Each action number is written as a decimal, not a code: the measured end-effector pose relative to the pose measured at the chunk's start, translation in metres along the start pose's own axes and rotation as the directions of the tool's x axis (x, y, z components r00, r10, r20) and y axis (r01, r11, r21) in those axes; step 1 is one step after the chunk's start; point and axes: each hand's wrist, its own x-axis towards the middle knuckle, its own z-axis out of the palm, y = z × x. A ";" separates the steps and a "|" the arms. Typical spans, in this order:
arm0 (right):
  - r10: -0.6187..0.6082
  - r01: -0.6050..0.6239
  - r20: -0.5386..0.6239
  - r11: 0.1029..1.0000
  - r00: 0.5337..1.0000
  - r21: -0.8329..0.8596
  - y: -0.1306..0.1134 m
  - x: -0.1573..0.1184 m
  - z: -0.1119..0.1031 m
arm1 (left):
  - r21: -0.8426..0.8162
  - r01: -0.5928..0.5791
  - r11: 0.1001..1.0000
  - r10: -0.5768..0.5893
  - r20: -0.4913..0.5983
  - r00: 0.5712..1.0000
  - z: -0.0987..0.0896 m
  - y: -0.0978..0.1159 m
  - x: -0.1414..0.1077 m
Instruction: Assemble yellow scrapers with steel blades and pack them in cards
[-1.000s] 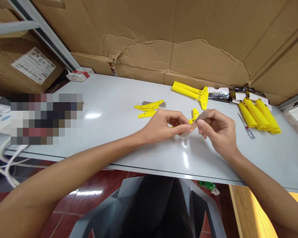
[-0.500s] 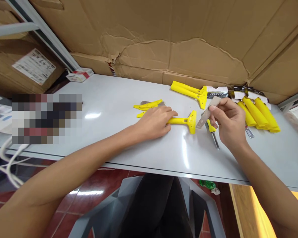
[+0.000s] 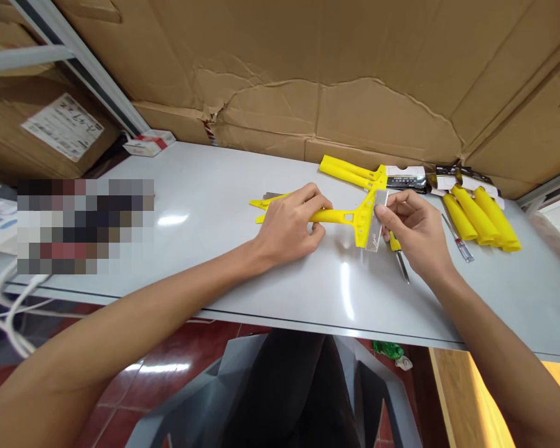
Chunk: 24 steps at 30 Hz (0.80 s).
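My left hand (image 3: 292,227) is closed round the handle of a yellow scraper (image 3: 338,216), its wide head pointing right. Between the thumb and fingers of my right hand (image 3: 415,227) is a flat metal blade (image 3: 377,214), lying along the edge of the scraper's head; whether it is seated there I cannot tell. Partly hidden behind my left hand are loose yellow plastic pieces (image 3: 260,203) with a grey blade (image 3: 273,196). A screwdriver (image 3: 402,266) with a yellow handle lies just under my right hand.
Farther back lie yellow scrapers (image 3: 348,172) beside black-and-white packets (image 3: 406,177). More yellow handles (image 3: 485,218) and a small clear-handled tool (image 3: 464,249) are on the right. A small red-and-white box (image 3: 149,143) stands at the back left. Cardboard (image 3: 270,112) walls the table's back.
My right hand has brought the blade left against the scraper's head and turned it more upright. My left hand has lifted and tilted the scraper slightly.
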 end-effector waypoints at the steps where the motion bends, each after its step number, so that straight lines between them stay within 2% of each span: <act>1: 0.000 0.000 0.002 1.000 1.000 -0.001 0.000 0.000 0.000 | -0.008 0.004 1.000 -0.004 -0.011 1.000 0.000 0.000 0.000; 6: -0.018 0.018 0.021 1.000 1.000 -0.001 0.000 -0.002 0.001 | -0.012 -0.024 1.000 0.023 -0.057 0.998 0.000 0.001 -0.001; 11: -0.036 0.037 0.013 0.995 0.999 -0.090 0.000 -0.006 0.004 | 0.003 -0.046 0.999 0.046 -0.040 0.998 0.003 0.001 -0.003; 16: -0.025 0.023 -0.021 0.996 0.999 -0.091 0.000 -0.005 0.004 | 0.066 -0.096 0.993 0.098 -0.032 0.995 0.003 0.003 -0.002; 20: 0.031 -0.030 0.017 0.998 0.999 -0.052 0.004 -0.003 0.004 | 0.152 -0.126 0.980 0.114 0.085 0.990 0.002 0.009 -0.002; 24: 0.119 -0.117 0.110 0.993 0.987 -0.033 0.012 -0.003 0.008 | 0.120 -0.284 0.951 0.252 0.227 0.941 0.006 0.012 -0.005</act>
